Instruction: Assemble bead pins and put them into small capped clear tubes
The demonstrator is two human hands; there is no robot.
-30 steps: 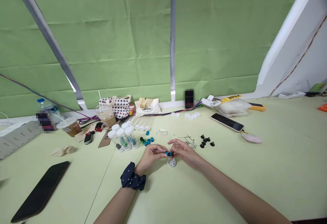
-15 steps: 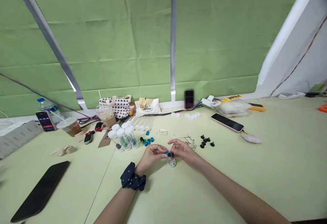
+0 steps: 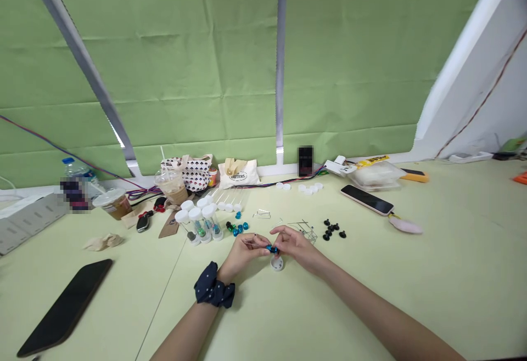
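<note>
My left hand [image 3: 249,248] pinches a small shiny blue and black piece [image 3: 272,249], and a thin metal rod runs back through its fingers. Closed at the same piece, my right hand [image 3: 294,244] touches its right end with thumb and fingertips. Just below them a white round cap [image 3: 277,264] with tiny bits in it rests on the table. Beyond my left hand lie several loose blue pieces [image 3: 239,228]. Thin metal wire parts [image 3: 304,230] are partly hidden behind my right hand, with several black knob-like pieces [image 3: 330,228] to the right.
Clear tubes with white caps [image 3: 200,223] stand left of my hands. Further left are two drink cups [image 3: 171,185], a key fob [image 3: 143,221] and a dark tablet-like slab [image 3: 68,306]. A phone [image 3: 366,199] and a clear plastic box [image 3: 376,175] lie at the right.
My right fingertips have shifted slightly around the blue piece and dipped toward the cap. Otherwise both hands stay in place.
</note>
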